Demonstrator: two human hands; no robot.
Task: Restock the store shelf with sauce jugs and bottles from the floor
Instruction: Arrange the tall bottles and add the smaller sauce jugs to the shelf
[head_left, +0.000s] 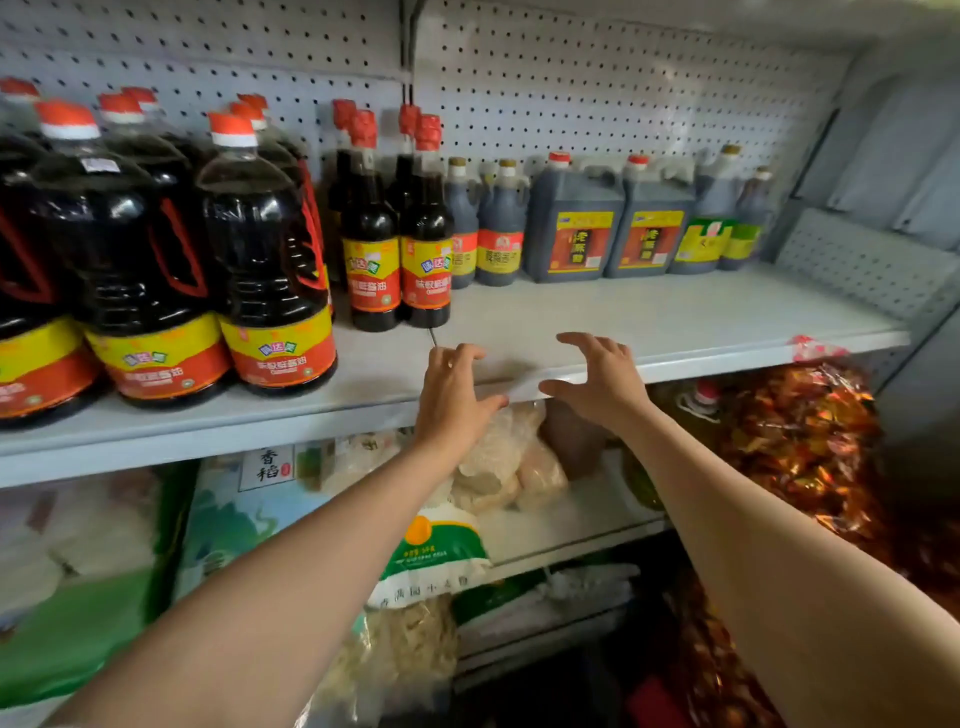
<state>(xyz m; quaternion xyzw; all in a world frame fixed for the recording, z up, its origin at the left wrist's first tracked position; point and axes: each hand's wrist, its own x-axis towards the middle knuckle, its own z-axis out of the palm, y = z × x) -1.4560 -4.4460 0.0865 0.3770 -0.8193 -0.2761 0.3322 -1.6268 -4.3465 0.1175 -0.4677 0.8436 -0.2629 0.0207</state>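
- Both forearms reach in from the bottom of the view; left hand (454, 395) and right hand (602, 384) sit at the front lip of the shelf (675, 322), fingers spread and loosely bent, holding nothing. Whether the fingertips touch the shelf cannot be told.
- Stock in place, left section: large round dark sauce jugs (265, 249) with red caps, several deep, filling the shelf to its front edge.
- Centre: tall slim sauce bottles (371, 249), two visible in front with more behind, just beside the jugs.
- Rear row: small gold-capped bottles (498, 228), two square handled jugs (574, 223), then green-labelled bottles (704, 228), all against the pegboard.
- Finding: bare shelf lies ahead of the rear row, from the slim bottles rightward. Restocking judged partly done; that front area remains to be filled.
- Floor stock is not in view, so the remaining quantity cannot be assessed.
- Lower shelf carries bagged goods (498, 467), outside the task.
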